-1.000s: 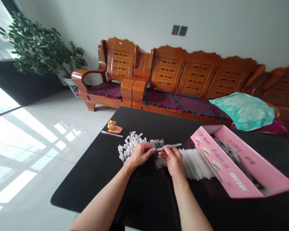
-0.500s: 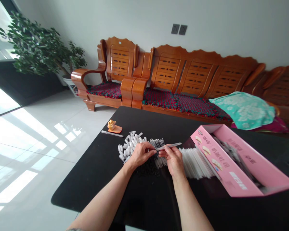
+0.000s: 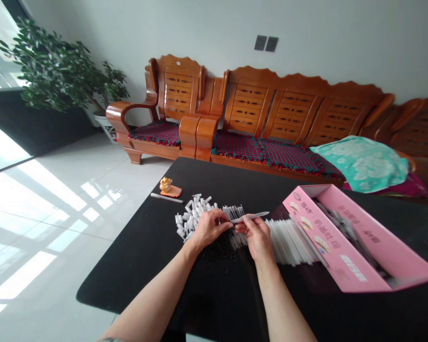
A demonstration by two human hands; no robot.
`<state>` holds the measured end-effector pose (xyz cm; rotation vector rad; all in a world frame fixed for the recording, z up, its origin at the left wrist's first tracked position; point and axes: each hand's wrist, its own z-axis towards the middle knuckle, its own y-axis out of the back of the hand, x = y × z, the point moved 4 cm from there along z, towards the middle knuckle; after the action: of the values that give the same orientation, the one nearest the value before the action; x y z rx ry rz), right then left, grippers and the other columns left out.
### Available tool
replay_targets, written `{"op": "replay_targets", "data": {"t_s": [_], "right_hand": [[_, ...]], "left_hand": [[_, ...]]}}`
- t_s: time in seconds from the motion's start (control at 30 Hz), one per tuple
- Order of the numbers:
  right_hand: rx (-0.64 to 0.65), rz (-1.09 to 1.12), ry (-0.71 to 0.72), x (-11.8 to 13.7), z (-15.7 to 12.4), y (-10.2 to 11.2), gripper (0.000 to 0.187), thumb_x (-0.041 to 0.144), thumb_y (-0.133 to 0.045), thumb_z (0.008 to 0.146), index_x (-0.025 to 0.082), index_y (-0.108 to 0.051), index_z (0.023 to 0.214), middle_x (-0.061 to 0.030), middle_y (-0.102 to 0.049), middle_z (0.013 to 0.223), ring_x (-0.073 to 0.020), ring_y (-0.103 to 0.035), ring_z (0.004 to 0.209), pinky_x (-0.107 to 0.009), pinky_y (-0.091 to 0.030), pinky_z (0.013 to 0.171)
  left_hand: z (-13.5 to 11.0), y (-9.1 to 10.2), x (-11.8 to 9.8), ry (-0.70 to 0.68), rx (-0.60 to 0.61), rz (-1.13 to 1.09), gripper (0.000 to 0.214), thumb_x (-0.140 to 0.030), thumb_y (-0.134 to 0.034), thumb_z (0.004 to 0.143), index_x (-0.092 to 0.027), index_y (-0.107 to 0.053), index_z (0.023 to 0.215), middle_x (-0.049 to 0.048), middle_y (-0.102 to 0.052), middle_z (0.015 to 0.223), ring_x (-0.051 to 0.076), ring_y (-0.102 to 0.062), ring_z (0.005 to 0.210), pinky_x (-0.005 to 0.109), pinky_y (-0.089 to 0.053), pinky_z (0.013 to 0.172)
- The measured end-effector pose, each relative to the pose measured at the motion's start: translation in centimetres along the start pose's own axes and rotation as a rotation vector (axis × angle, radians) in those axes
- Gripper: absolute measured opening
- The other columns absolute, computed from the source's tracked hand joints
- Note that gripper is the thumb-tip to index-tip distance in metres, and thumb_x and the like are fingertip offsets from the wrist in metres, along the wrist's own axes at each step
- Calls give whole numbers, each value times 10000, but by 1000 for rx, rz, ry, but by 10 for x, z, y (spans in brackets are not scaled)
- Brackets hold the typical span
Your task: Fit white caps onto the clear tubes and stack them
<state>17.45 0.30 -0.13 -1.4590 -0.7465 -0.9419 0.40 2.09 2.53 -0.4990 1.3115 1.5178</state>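
A slim translucent pen barrel point(image 3: 261, 214) is held between my two hands above the table. My left hand point(image 3: 209, 227) pinches its left end, and what lies right at those fingertips is partly hidden. Farther along, my right hand point(image 3: 258, 236) grips the barrel, its tip sticking out past the fingers. Left of my left hand lies a heap of white pen caps point(image 3: 192, 213). Thin pen refills point(image 3: 233, 210) lie in a bunch behind my hands. Small black pieces point(image 3: 219, 251) are scattered below them. To the right of my right hand, many pale pen barrels point(image 3: 288, 241) lie side by side.
A pink box point(image 3: 317, 237) with dark-looking items inside stands on the right of the black table point(image 3: 135, 266). One white pen point(image 3: 167, 197) and a small yellow figurine point(image 3: 165, 184) on an orange base sit at the far left. A wooden sofa point(image 3: 249, 104) stands behind.
Both hands keep nearly the same pose around the pen barrel. The whole view has shifted very slightly.
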Motion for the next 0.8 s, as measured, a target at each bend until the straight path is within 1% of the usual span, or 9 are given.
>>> {"op": "replay_targets", "data": {"t_s": [0.07,0.13,0.23,0.43,0.57,0.63,0.67,0.77,0.8], "right_hand": [[-12,1,-1,0,0,1,229,291,-789,733,161,-660,870,-38,-742,720,-166,-699,567,-269,-590,548],[-24,1,-3,1,0,1,231,294,-791,729,163,-660,867,-34,-741,716,-164,-697,561,-269,-591,547],[-21,6,-2,1,0,0,227,288,-790,729,161,-660,864,-34,-741,722,-162,-696,562,-269,-591,545],[7,-7,-3,0,0,-1,193,274,-766,755,158,-660,866,-39,-739,722,-161,-694,575,-265,-584,548],[5,6,6,1,1,1,169,266,-750,763,161,-661,861,-44,-745,743,-169,-701,593,-274,-582,565],[4,27,19,3,1,3,145,261,-739,762,165,-657,833,-53,-751,772,-181,-710,625,-289,-585,595],[5,38,26,4,1,4,133,255,-734,758,167,-654,816,-56,-752,783,-187,-715,644,-296,-586,610],[22,48,28,5,2,5,113,234,-730,740,167,-655,792,-54,-749,781,-191,-714,654,-297,-578,616],[31,41,26,5,1,5,112,233,-729,738,165,-660,794,-52,-745,776,-184,-707,638,-293,-574,611]], "left_hand": [[0,2,-2,-1,-12,-4,363,-508,-642,815,-151,-704,828,15,-622,707,106,-484,574,226,-363,566],[-1,3,-5,-31,7,9,366,-496,-586,862,-153,-713,854,19,-620,721,105,-490,582,229,-359,574],[-2,3,-7,-74,57,43,355,-437,-535,907,-149,-712,799,24,-605,695,112,-500,601,232,-350,582],[-1,-1,-5,-68,45,29,228,-364,-645,845,-157,-705,770,20,-614,696,112,-506,609,228,-374,598],[0,2,-6,-71,18,6,247,-400,-665,825,-161,-717,788,15,-609,693,104,-494,588,221,-375,577],[0,12,-1,-44,-69,0,269,-427,-647,832,-173,-728,862,14,-626,722,97,-488,569,219,-381,569],[1,20,3,-9,-150,8,279,-432,-632,840,-179,-729,904,16,-641,745,95,-490,564,220,-387,571],[-3,52,24,192,-465,127,264,-396,-594,854,-187,-729,941,23,-684,786,111,-537,588,228,-410,605],[-4,61,31,274,-532,200,246,-379,-592,849,-193,-734,924,23,-692,776,124,-561,609,233,-415,624]]}}
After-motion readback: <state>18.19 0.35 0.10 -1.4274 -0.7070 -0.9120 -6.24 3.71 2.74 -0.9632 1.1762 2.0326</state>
